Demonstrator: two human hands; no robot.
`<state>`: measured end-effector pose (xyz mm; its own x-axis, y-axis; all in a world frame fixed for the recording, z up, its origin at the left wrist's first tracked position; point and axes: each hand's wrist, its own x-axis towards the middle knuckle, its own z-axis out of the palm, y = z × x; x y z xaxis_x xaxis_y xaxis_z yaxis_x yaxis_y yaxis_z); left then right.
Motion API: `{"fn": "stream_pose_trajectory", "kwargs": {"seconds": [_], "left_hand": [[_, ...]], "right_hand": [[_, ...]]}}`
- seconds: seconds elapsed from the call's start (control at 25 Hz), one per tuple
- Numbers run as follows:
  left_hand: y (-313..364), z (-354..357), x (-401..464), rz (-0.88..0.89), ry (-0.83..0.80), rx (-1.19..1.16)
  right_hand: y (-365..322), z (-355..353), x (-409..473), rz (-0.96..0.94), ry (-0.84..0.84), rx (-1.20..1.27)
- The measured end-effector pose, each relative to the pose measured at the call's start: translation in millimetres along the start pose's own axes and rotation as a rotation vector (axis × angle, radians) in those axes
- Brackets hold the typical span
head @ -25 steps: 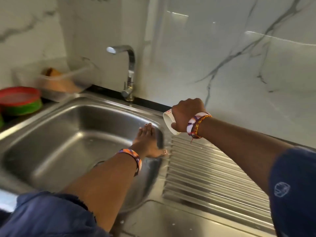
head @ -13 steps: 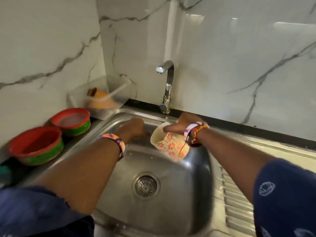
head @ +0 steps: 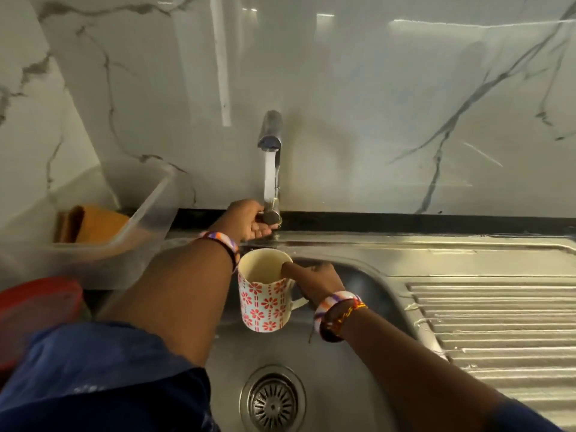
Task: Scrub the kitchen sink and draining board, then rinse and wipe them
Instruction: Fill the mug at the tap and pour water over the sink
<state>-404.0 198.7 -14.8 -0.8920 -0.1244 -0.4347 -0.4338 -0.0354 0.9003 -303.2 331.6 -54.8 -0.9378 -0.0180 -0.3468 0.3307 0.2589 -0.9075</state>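
Note:
A steel sink (head: 358,385) with a round drain (head: 272,400) fills the lower middle, and its ribbed draining board (head: 498,332) runs off to the right. My right hand (head: 314,280) grips a white mug with red flowers (head: 265,300) upright over the basin, thumb hooked inside the rim. My left hand (head: 249,221) is closed around the handle at the base of the chrome tap (head: 270,141). Water streams straight down from the spout, falling behind the mug.
A clear plastic tub (head: 137,219) holding an orange cloth (head: 93,224) stands at the back left of the sink. A red-lidded bowl (head: 37,310) sits at the left edge. Marble wall panels rise behind the tap.
My left hand rose from the basin to the tap handle and water now runs. The mug turned from tilted to upright. The view moved closer over the sink.

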Motion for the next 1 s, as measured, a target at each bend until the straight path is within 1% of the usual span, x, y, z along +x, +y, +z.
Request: {"fn": "stream_pose_trajectory", "kwargs": {"seconds": [0.08, 0.24, 0.4, 0.52, 1.0], "left_hand": [[-9, -12, 1, -0.097, -0.063, -0.148], [-10, -16, 2, -0.091, -0.026, -0.086], [-10, -16, -1, -0.091, -0.014, -0.082], [-9, -18, -3, -0.108, -0.004, -0.094], [-8, -15, -8, -0.127, 0.012, -0.126]], "right_hand": [[4, 5, 3, 0.043, 0.055, -0.003], [14, 17, 3, 0.086, 0.097, -0.004], [27, 25, 4, 0.092, 0.148, 0.075], [30, 27, 2, 0.105, 0.174, 0.064], [38, 27, 2, 0.033, 0.285, 0.017]]}}
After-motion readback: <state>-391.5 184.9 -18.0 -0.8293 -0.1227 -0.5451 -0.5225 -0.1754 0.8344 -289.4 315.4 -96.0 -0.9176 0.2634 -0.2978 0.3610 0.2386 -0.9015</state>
